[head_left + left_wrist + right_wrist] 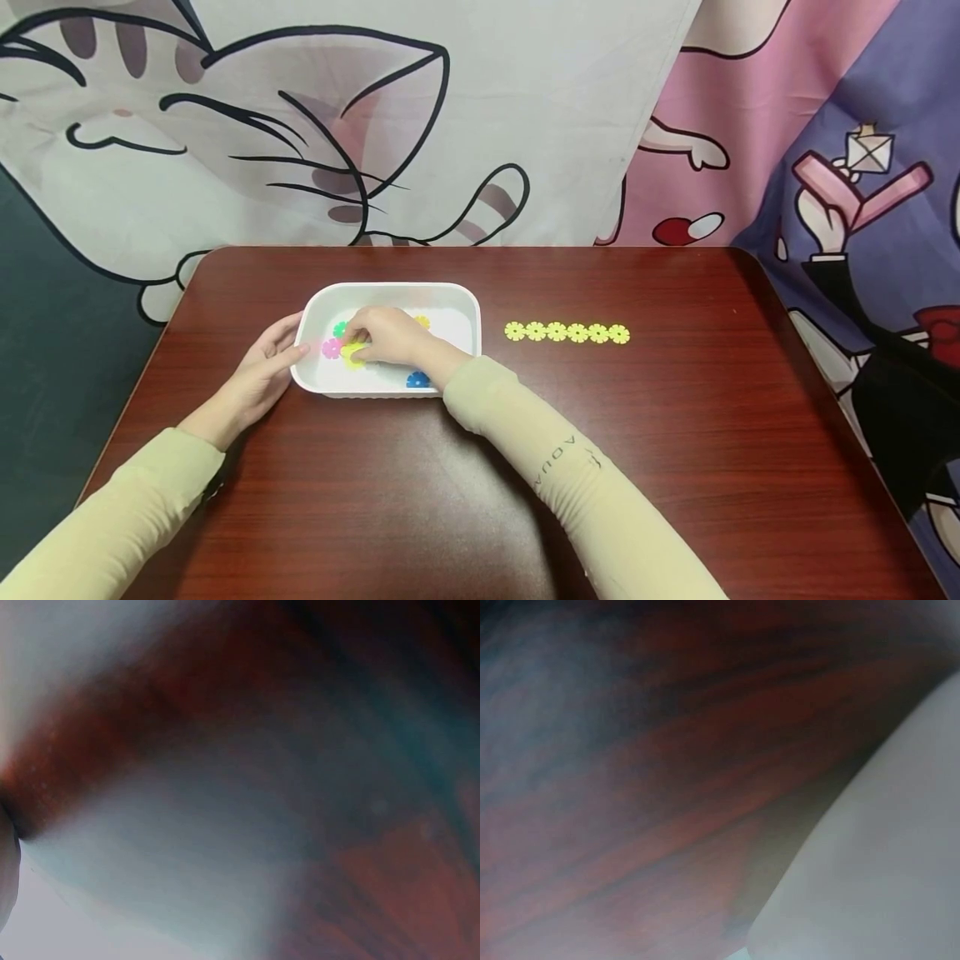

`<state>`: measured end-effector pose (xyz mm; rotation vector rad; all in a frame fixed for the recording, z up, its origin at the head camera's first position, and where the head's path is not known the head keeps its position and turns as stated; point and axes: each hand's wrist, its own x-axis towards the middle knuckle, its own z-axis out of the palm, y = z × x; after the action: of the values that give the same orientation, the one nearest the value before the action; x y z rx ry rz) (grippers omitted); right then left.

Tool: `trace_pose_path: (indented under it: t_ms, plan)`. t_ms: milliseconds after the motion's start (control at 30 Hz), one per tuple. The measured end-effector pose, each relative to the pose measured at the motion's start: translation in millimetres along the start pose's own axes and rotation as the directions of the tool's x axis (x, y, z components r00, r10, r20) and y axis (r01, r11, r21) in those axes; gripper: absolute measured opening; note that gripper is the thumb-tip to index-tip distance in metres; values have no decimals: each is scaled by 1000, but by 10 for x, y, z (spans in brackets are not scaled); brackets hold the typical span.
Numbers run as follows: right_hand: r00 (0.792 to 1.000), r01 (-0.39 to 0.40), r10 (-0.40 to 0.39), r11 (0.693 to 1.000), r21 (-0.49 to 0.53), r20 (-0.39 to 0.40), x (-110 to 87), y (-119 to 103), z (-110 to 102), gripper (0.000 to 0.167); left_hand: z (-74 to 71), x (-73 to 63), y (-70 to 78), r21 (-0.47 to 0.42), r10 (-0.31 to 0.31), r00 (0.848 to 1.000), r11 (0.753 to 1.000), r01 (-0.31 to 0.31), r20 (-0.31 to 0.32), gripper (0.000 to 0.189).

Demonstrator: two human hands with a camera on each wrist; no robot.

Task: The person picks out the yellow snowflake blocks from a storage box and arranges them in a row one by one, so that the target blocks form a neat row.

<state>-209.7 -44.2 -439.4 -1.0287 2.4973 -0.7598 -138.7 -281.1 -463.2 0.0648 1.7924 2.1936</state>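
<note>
In the head view a white plastic tray stands on the table, with my left hand gripping its left end, thumb at the rim. My right hand reaches into the tray, and its fingertips pinch a yellow flower-shaped piece. Close by lie a pink flower piece and a green one, partly covered by that hand. A blue flower piece is near the tray's front wall; an orange-yellow one shows behind the wrist. Both wrist views are blurred and show no held piece.
Right of the tray, several yellow flower pieces form a straight row on the brown wooden table. Behind the table hangs a printed cloth with a cat drawing, beside a pink and blue patterned one.
</note>
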Motion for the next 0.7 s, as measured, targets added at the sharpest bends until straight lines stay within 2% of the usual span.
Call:
trace_pose_path:
  t_ms: [133,367,533,700]
  plan:
    - [1000,4,-3,999,32,-16,-6,11,-16,21,1,-9,3,-2,2,1000,1000,-2,-3,43]
    - [997,34,-34,999,8,-73,-43,-11,-37,14,-8,-17,-4,-26,12,1000,1000,-12,9,43]
    - [989,-10,14,1000,25,-148,-70,-36,-43,10,-10,-10,-9,-16,9,1000,1000,-9,10,42]
    - [971,-46,76,990,135,-226,-108,-53,-84,7,-10,-9,-7,-15,3,1000,1000,-3,9,42]
